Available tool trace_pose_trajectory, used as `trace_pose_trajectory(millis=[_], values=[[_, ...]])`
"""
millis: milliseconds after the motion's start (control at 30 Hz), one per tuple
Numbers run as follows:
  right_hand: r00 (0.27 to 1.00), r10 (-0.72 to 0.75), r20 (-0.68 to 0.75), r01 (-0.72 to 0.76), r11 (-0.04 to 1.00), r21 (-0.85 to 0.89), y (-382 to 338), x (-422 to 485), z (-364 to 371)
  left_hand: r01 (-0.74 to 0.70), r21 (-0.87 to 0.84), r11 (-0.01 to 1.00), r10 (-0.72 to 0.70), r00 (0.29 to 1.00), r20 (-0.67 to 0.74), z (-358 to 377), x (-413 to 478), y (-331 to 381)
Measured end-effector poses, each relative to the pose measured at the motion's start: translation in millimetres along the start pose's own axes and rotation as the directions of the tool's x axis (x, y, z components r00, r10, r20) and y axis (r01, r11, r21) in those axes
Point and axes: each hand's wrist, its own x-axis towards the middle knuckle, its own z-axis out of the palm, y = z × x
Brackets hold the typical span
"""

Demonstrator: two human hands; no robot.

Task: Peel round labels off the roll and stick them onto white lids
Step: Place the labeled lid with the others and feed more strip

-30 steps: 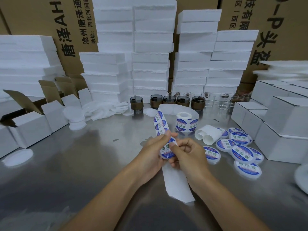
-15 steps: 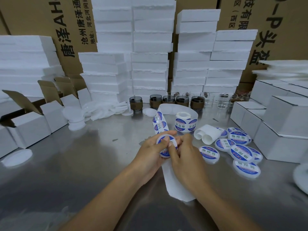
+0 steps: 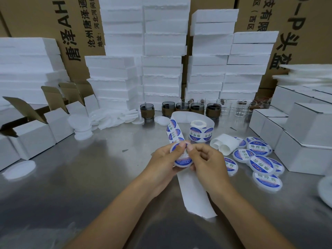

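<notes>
Lids (image 3: 261, 163) on steel table (image 3: 86, 178), cartons (image 3: 305, 38) behind

Stacked foam slabs (image 3: 161, 60), dark glass cups (image 3: 182, 107), white cartons (image 3: 309, 126)

Peeled label (image 3: 185, 160) now sits pressed on the held lid (image 3: 181, 166)

Bare forearms (image 3: 115, 211), bare left grip (image 3: 161, 162), bare right grip (image 3: 208, 164), slim wrists, short trimmed fingernails (image 3: 182, 145).
</notes>
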Motion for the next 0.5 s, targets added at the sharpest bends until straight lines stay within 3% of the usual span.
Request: trace_pose_trajectory(millis=[133,300,500], values=[[0.998,-0.001,-0.064,0.006,0.997,0.081,-0.1,0.8,-1.0,-0.058,0.119,0.991,0.063,0.997,-0.035,-0.7,-2.1,0.1],[1.0,-0.02,-0.002,0.02,1.0,-0.015,0.4,-0.9,0.0,-0.086,0.136,0.987,0.094,0.994,-0.051,-1.6,-2.6,1.5],[0.991,-0.003,-0.134,0.013,0.997,0.077,1.4,0.9,-1.0,-0.13,0.156,0.979,0.13,0.991,0.013,0.3,-2.2,0.9]])
